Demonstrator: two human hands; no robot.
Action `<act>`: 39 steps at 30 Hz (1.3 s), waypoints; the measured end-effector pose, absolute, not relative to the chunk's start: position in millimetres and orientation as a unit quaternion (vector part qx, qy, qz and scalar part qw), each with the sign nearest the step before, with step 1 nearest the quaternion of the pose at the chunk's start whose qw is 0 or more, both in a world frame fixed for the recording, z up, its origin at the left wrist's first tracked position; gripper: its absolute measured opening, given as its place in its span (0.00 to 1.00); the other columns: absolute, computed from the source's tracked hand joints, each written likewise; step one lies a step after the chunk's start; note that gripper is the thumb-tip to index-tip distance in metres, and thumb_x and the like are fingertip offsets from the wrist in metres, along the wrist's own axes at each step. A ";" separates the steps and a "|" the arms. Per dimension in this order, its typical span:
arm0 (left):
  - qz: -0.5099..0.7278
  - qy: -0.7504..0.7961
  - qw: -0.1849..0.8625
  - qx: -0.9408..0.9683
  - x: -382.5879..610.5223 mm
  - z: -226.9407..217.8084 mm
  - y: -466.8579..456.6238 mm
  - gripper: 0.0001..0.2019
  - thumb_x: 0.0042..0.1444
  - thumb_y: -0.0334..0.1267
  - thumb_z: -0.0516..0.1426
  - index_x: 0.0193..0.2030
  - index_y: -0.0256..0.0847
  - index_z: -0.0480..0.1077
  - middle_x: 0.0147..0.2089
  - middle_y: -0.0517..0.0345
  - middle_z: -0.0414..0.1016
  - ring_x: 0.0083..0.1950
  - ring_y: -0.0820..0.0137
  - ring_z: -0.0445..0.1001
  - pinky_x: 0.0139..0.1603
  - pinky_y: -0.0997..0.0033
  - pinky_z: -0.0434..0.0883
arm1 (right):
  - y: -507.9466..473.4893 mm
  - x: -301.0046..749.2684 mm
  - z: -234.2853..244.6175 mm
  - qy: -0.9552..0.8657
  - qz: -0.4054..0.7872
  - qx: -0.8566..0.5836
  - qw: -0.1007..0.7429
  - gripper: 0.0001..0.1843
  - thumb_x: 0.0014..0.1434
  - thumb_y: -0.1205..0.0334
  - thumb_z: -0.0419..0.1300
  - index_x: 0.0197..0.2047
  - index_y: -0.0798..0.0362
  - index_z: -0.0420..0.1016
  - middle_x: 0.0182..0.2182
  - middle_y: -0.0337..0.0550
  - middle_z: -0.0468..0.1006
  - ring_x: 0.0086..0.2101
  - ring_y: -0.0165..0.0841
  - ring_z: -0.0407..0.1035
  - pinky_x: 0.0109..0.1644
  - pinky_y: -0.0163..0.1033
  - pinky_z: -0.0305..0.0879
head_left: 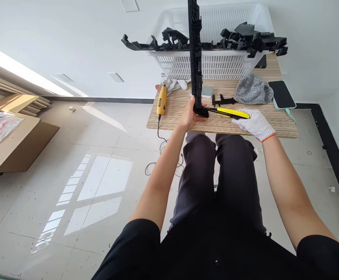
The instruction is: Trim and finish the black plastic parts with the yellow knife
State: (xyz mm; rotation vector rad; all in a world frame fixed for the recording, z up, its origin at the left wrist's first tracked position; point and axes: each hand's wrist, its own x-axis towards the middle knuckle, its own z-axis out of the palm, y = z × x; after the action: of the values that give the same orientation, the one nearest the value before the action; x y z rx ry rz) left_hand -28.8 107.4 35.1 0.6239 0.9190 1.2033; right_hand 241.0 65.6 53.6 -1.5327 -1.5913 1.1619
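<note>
My bare left hand [189,116] is closed around the lower end of a long black plastic trim strip [197,70], which stands up and away from me over the table. In a white knit glove with an orange cuff, my right hand [254,122] grips a yellow and black utility knife [230,112]. The front of the knife points left and meets the foot of the strip, beside my left fingers. Whether the blade touches the plastic is too small to tell.
A white plastic basket [178,67] holding several black plastic parts [253,39] stands at the table's back. On the wooden table [175,122] lie a yellow corded tool [162,100], black calipers [224,100], a grey cloth [252,90] and a phone [281,94]. A cardboard box [26,144] sits left.
</note>
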 end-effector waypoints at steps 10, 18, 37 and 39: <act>0.529 0.405 0.692 0.278 -31.5 34.7 106.4 0.18 0.73 0.49 0.56 0.63 0.46 0.76 0.47 0.52 0.83 0.62 0.55 0.81 0.63 0.52 0.81 | 62.2 236.6 59.0 -0.594 0.447 -0.589 0.317 0.18 0.60 0.59 0.73 0.53 0.48 0.84 0.24 0.37 0.69 0.23 0.27 0.59 0.28 0.35 0.63; 0.513 0.411 0.681 0.323 -31.9 34.5 106.3 0.16 0.75 0.41 0.53 0.62 0.46 0.77 0.45 0.55 0.82 0.60 0.58 0.82 0.64 0.50 0.81 | 60.0 233.6 58.4 -0.596 0.436 -0.591 0.324 0.20 0.58 0.60 0.73 0.54 0.51 0.82 0.27 0.39 0.72 0.25 0.29 0.62 0.29 0.36 0.64; 0.501 0.458 0.629 0.379 -30.5 34.8 104.6 0.14 0.77 0.44 0.51 0.48 0.40 0.75 0.37 0.57 0.80 0.48 0.62 0.86 0.51 0.57 0.86 | 63.3 237.4 51.4 -0.648 0.390 -0.567 0.326 0.27 0.55 0.48 0.74 0.56 0.50 0.85 0.25 0.39 0.74 0.26 0.33 0.66 0.30 0.41 0.68; 0.501 0.458 0.628 0.380 -30.6 33.5 105.0 0.14 0.76 0.44 0.52 0.49 0.40 0.76 0.38 0.56 0.81 0.50 0.60 0.85 0.52 0.56 0.86 | 64.4 238.8 49.0 -0.648 0.395 -0.568 0.319 0.28 0.55 0.46 0.74 0.56 0.48 0.85 0.25 0.39 0.74 0.25 0.32 0.65 0.29 0.41 0.66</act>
State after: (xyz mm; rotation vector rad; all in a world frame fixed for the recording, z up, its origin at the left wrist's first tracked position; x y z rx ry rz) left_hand -30.6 105.0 33.5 0.8703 1.0505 1.1488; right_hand 238.8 64.4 49.0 -1.4932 -1.7032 1.0377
